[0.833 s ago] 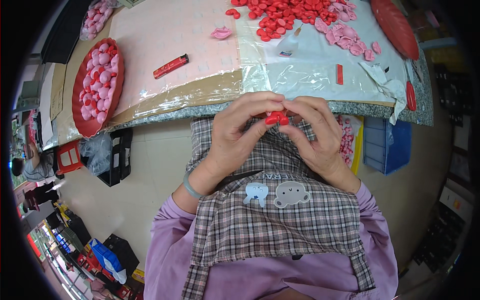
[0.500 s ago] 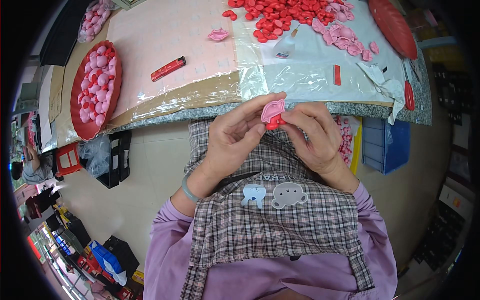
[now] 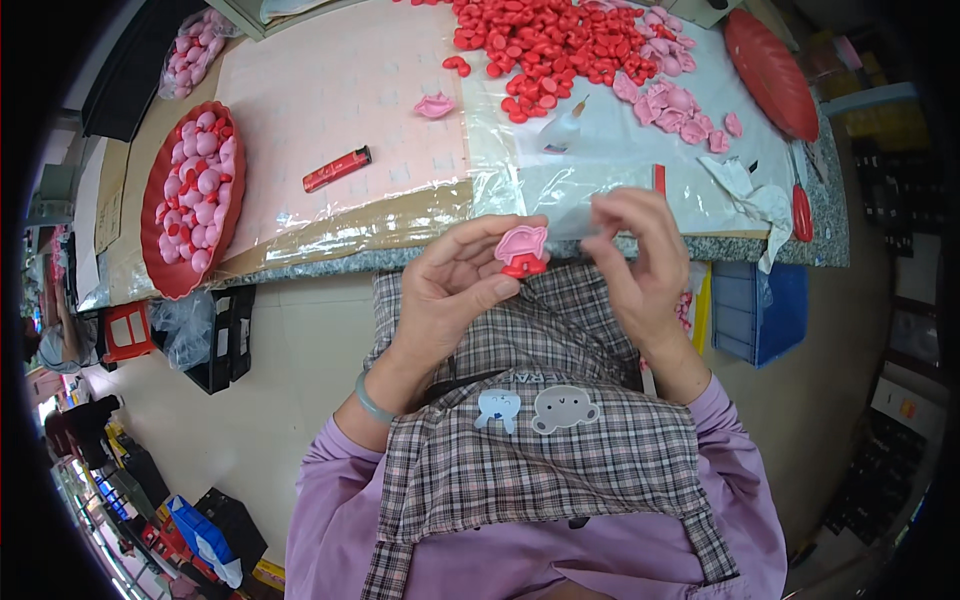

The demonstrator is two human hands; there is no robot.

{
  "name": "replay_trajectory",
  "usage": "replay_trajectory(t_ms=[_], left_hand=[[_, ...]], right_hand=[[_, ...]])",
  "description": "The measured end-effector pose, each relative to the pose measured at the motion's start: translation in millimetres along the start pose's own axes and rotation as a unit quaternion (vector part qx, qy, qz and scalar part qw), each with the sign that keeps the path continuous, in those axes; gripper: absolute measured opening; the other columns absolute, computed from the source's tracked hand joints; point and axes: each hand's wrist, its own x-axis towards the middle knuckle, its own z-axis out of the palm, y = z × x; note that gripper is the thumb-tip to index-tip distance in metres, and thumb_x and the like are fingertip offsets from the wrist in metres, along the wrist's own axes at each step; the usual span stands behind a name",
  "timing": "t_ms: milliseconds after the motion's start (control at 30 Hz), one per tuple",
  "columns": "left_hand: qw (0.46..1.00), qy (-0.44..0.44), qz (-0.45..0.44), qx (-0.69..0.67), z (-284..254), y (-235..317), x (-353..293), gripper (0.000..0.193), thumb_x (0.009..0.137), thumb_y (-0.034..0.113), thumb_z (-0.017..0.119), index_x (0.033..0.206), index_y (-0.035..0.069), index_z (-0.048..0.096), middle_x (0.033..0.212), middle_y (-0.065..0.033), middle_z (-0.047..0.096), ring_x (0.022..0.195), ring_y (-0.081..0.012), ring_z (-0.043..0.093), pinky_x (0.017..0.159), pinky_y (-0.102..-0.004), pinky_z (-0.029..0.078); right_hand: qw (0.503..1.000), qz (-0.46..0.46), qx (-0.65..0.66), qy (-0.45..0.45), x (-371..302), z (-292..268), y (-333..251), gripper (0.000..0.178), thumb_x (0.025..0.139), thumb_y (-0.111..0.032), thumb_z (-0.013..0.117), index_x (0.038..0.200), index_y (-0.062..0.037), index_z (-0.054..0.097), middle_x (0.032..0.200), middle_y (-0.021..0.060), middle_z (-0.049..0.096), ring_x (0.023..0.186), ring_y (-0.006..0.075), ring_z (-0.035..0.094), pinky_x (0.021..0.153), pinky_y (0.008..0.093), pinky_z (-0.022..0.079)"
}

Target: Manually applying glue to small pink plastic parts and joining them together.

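Just in front of the table edge, my left hand (image 3: 440, 285) grips a small figure part (image 3: 522, 246), a pink hollow shell with a red two-lobed piece at its lower end. Thumb and fingers pinch it from the left, and the shell's hollow side shows. To its right, apart from it, my right hand (image 3: 648, 265) is raised with curved, separated fingers and nothing visible in them. Beyond my hands lies a small clear bottle (image 3: 565, 132) with a needle tip. Past it spreads a pile of red two-lobed pieces (image 3: 560, 55), with loose pink shells (image 3: 672, 105) beside it.
A red scalloped tray (image 3: 153, 225) of pink-and-red pieces stands at the left; another red tray (image 3: 770, 75) lies far right. On the plastic-covered table are a red tube (image 3: 337, 169), a single pink shell (image 3: 435, 104), white tissue (image 3: 745, 195) and a red-handled tool (image 3: 801, 212).
My right hand has let go of the figure part and moved away to the right. The left hand keeps it, slightly lower and further left. The whole view has shifted a little.
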Motion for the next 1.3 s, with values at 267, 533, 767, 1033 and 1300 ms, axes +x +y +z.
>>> replay_trajectory(t_ms=[267, 533, 767, 1033, 1300], left_hand=[[0.997, 0.058, -0.04, -0.034, -1.9, 6.3, -3.0, 0.054, 0.086, 0.016, 0.067, 0.132, -0.001, 0.045, 0.125, -0.0262, 0.054, 0.102, -0.0286, 0.063, 0.089, -0.0347, 0.052], [0.994, 0.045, -0.065, -0.081, -6.2, 5.5, -0.5, 0.056, 0.086, 0.02, 0.067, 0.134, 0.003, 0.044, 0.126, -0.0272, 0.053, 0.101, -0.0311, 0.064, 0.083, -0.0334, 0.055], [0.993, 0.031, -0.066, -0.097, -1.3, 5.5, -3.1, 0.051, 0.087, 0.017, 0.065, 0.132, 0.003, 0.048, 0.128, -0.027, 0.052, 0.104, -0.0308, 0.064, 0.086, -0.0342, 0.055], [0.995, 0.027, -0.073, -0.066, 4.8, 0.8, -4.9, 0.05, 0.086, 0.012, 0.065, 0.132, 0.001, 0.047, 0.127, -0.025, 0.053, 0.106, -0.0287, 0.062, 0.089, -0.0338, 0.052], [0.997, 0.034, -0.062, -0.026, 4.7, -5.1, -6.0, 0.047, 0.086, 0.007, 0.064, 0.129, -0.002, 0.047, 0.126, -0.0222, 0.055, 0.108, -0.0287, 0.061, 0.095, -0.0376, 0.049]], right_hand=[[0.99, 0.03, -0.134, 0.032, 52.7, 20.1, 28.6, 0.053, 0.075, -0.003, 0.072, 0.124, -0.0043, 0.053, 0.119, 0.0106, 0.058, 0.108, 0.0206, 0.056, 0.083, 0.032, 0.047], [0.958, 0.154, 0.237, 0.056, 46.7, 17.9, 20.1, 0.033, 0.087, -0.008, 0.063, 0.118, 0.0014, 0.056, 0.117, 0.0128, 0.061, 0.096, 0.0206, 0.061, 0.081, 0.0316, 0.049], [0.924, 0.217, 0.313, -0.03, 12.9, -26.7, 3.1, 0.052, 0.085, -0.016, 0.068, 0.128, 0.0043, 0.048, 0.119, 0.013, 0.057, 0.081, 0.0151, 0.058, 0.069, 0.0264, 0.046], [0.962, 0.149, 0.225, 0.052, 9.0, -22.3, -29.0, 0.052, 0.086, -0.011, 0.067, 0.131, 0.0051, 0.046, 0.101, 0.0085, 0.06, 0.091, 0.0135, 0.058, 0.081, 0.0247, 0.047], [1.0, 0.004, 0.003, 0.028, 4.8, -25.1, -37.8, 0.053, 0.092, -0.027, 0.059, 0.132, 0.0061, 0.045, 0.096, 0.0148, 0.063, 0.081, 0.0177, 0.062, 0.072, 0.0277, 0.05]])
